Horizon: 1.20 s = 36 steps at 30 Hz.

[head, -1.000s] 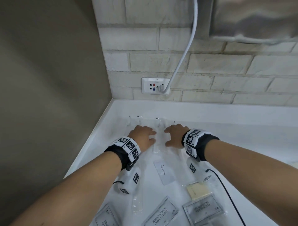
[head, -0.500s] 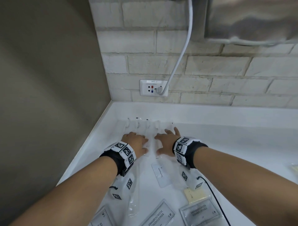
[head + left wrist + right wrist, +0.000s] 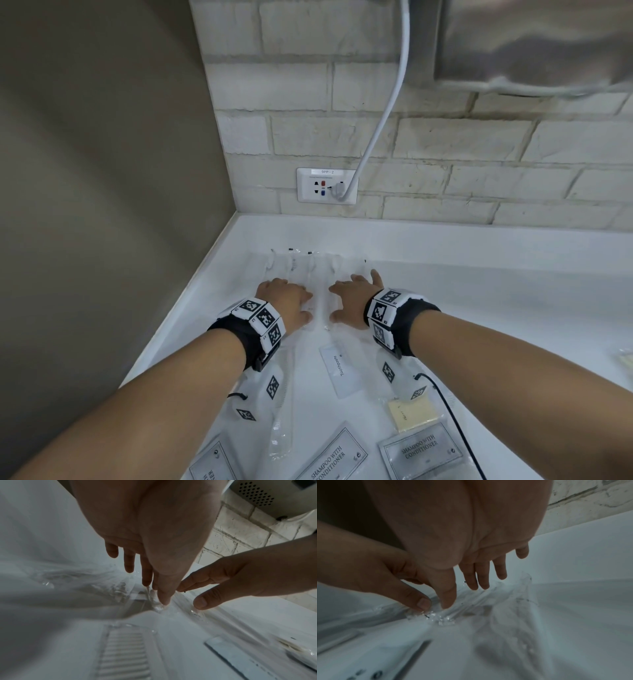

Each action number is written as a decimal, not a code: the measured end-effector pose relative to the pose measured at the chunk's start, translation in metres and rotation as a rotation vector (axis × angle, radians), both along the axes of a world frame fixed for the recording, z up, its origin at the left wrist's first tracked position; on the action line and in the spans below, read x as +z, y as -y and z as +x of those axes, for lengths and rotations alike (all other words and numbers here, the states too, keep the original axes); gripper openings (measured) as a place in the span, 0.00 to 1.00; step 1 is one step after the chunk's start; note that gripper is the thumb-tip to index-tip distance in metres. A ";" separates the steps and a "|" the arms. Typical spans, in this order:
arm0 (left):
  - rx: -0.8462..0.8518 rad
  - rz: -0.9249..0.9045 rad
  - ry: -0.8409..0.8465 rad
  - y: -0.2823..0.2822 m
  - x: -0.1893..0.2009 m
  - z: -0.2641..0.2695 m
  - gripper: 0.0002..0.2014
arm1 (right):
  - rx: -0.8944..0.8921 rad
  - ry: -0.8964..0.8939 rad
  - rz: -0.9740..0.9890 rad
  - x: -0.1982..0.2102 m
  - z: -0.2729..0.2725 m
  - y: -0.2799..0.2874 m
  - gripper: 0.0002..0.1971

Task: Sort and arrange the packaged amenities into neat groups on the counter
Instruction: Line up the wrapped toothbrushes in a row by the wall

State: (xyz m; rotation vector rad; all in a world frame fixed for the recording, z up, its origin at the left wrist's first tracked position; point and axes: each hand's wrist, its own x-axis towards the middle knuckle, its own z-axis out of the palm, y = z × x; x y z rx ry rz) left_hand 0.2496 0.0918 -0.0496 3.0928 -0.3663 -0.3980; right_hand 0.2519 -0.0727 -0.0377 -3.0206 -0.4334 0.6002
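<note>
While your left hand (image 3: 287, 301) and right hand (image 3: 352, 301) lie flat with straight fingers on the row of clear-wrapped packets (image 3: 318, 270) near the counter's (image 3: 479, 291) back corner, nearer sachets read "Toothpaste" (image 3: 339, 368) and "SHAMPOO WITH CONDITIONER" (image 3: 423, 448). Another shampoo sachet (image 3: 330, 457) is cut off below. What the clear wrappers hold is hard to tell. The outlet (image 3: 327, 185) reads "9PP-2".
</note>
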 end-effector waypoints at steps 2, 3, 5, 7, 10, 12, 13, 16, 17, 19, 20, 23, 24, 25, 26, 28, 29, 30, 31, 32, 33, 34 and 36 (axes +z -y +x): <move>0.002 -0.002 0.002 0.000 0.000 0.000 0.27 | -0.004 0.007 0.010 -0.002 -0.001 -0.002 0.34; 0.001 -0.003 0.003 0.000 0.000 0.001 0.27 | -0.006 0.011 0.018 -0.002 -0.001 -0.003 0.33; 0.001 -0.003 0.001 0.000 0.001 0.000 0.27 | -0.008 0.015 0.024 -0.003 -0.002 -0.005 0.33; 0.013 -0.017 0.012 0.000 0.002 0.000 0.26 | -0.006 0.020 0.018 -0.002 -0.001 -0.003 0.33; 0.056 -0.063 0.029 0.000 0.005 0.002 0.24 | -0.039 0.040 0.073 0.005 -0.001 0.005 0.33; 0.066 -0.097 0.046 0.001 0.008 0.004 0.23 | -0.092 0.078 0.136 0.013 0.000 0.016 0.32; 0.057 -0.113 0.058 0.004 0.010 0.004 0.22 | -0.120 0.092 0.158 0.017 0.001 0.024 0.31; -0.012 -0.161 0.081 0.017 0.014 0.001 0.22 | -0.138 0.045 0.126 0.023 -0.001 0.047 0.29; -0.036 -0.172 0.086 0.021 0.014 0.000 0.22 | -0.124 0.013 0.089 0.023 -0.002 0.052 0.29; -0.090 -0.153 0.079 0.033 0.012 -0.002 0.24 | -0.118 -0.038 0.025 0.021 -0.006 0.062 0.32; -0.117 -0.111 0.059 0.037 0.010 -0.002 0.26 | -0.128 -0.055 0.011 0.019 -0.009 0.067 0.34; -0.163 0.047 -0.021 0.047 0.007 -0.002 0.27 | -0.141 -0.063 0.002 0.012 -0.014 0.076 0.33; -0.166 0.075 -0.035 0.048 0.007 -0.002 0.27 | -0.140 -0.066 -0.001 0.011 -0.015 0.077 0.32; -0.166 0.084 -0.039 0.048 0.007 -0.002 0.27 | -0.142 -0.069 -0.002 0.011 -0.016 0.077 0.31; -0.160 0.078 -0.039 0.048 0.006 -0.002 0.27 | -0.149 -0.065 0.004 0.011 -0.016 0.077 0.31; -0.139 0.047 -0.033 0.047 0.006 -0.004 0.27 | -0.174 -0.028 0.040 0.013 -0.016 0.075 0.29; -0.131 0.037 -0.026 0.046 0.006 -0.004 0.27 | -0.186 0.001 0.066 0.015 -0.015 0.073 0.28; -0.126 0.030 -0.023 0.045 0.005 -0.004 0.27 | -0.193 0.024 0.098 0.016 -0.015 0.072 0.29; -0.122 0.026 -0.024 0.045 0.005 -0.005 0.27 | -0.190 0.037 0.128 0.017 -0.015 0.070 0.30; -0.120 0.025 -0.027 0.045 0.006 -0.004 0.27 | -0.178 0.034 0.139 0.018 -0.015 0.069 0.31; -0.119 0.026 -0.031 0.045 0.006 -0.004 0.27 | -0.157 0.016 0.123 0.018 -0.015 0.068 0.31; -0.116 0.024 -0.036 0.045 0.005 -0.004 0.27 | -0.136 -0.013 0.080 0.017 -0.014 0.067 0.30; -0.111 0.018 -0.047 0.045 0.006 -0.004 0.27 | -0.107 -0.058 -0.004 0.015 -0.012 0.065 0.29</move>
